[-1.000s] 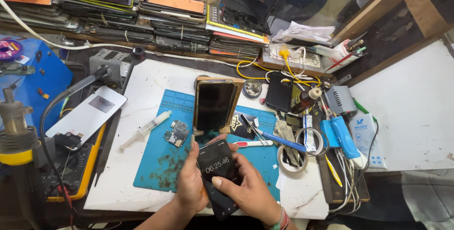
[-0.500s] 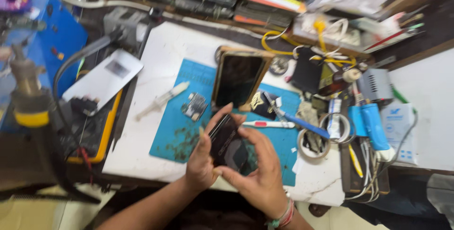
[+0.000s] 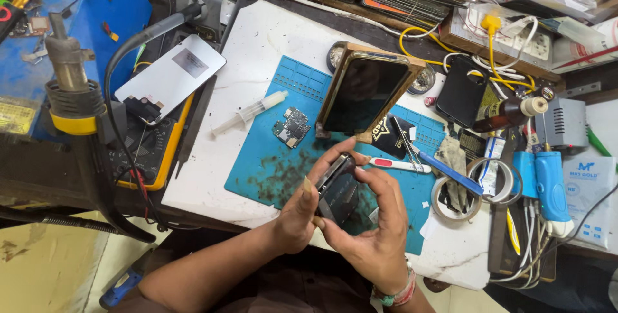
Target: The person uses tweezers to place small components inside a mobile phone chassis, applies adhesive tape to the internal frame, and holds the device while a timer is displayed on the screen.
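Both my hands hold a small black phone (image 3: 338, 192) on edge above the near side of a blue work mat (image 3: 293, 158). My left hand (image 3: 302, 207) grips its left side with the thumb on the upper edge. My right hand (image 3: 370, 223) cradles it from below and the right. Just beyond stands a larger dark-screened phone (image 3: 367, 89) propped in a wooden stand. A small circuit board (image 3: 291, 126) and a syringe (image 3: 250, 112) lie on the mat's left part.
A white screen panel (image 3: 170, 75) rests on a yellow-edged meter at the left, beside a hot-air tool (image 3: 71, 84) and hose. Tweezers, a blue-handled tool (image 3: 447, 171), tape rolls (image 3: 479, 187), a brown bottle (image 3: 505, 112), cables and a power strip crowd the right. Stacked phones line the back.
The phone has been turned from face-up, with its lit screen showing, to edge-on between both hands. The view has shifted left and closer.
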